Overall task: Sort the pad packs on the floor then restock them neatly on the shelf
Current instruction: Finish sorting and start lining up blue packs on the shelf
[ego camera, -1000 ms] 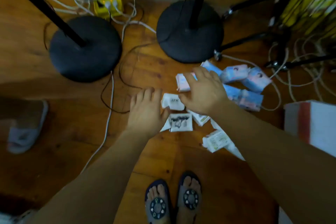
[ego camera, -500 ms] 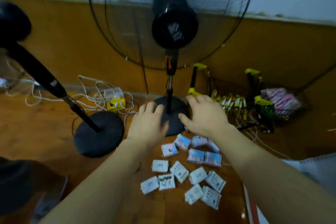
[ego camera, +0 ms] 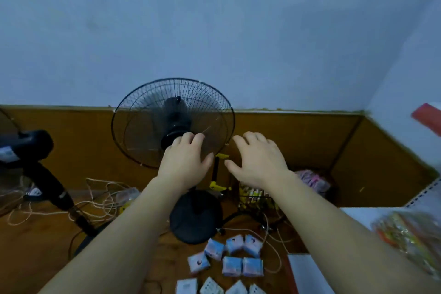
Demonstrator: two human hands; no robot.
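- While both arms reach forward at chest height, the left hand [ego camera: 185, 162] hangs in the air with its fingers loosely bent and nothing in it, seen against the grille of the standing fan [ego camera: 173, 123].
- Just beside it, the right hand [ego camera: 259, 159] is spread, fingers slightly apart, palm down, also holding nothing.
- Well below the hands, the pad packs lie on the wooden floor [ego camera: 43, 253] near the fan's round black base [ego camera: 195, 217].
- Blue-and-pink pad packs [ego camera: 231, 258] form the farther group: six small soft square packs, each with a dark round mark, lying close together, some touching.
- White pad packs [ego camera: 211, 286] sit nearer the bottom edge, four partly cut off, with grey printing too small to read.
- A second fan [ego camera: 31, 150] leans in from the left; pale cables [ego camera: 100, 200] tangle along the brown wall panel.
- To the right, a wire basket [ego camera: 259, 198] holds yellow items, with pink packets [ego camera: 310, 180] behind it.
- A white shelf edge [ego camera: 358, 215] shows at far right, with blurred colourful packets [ego camera: 410, 238] on it.
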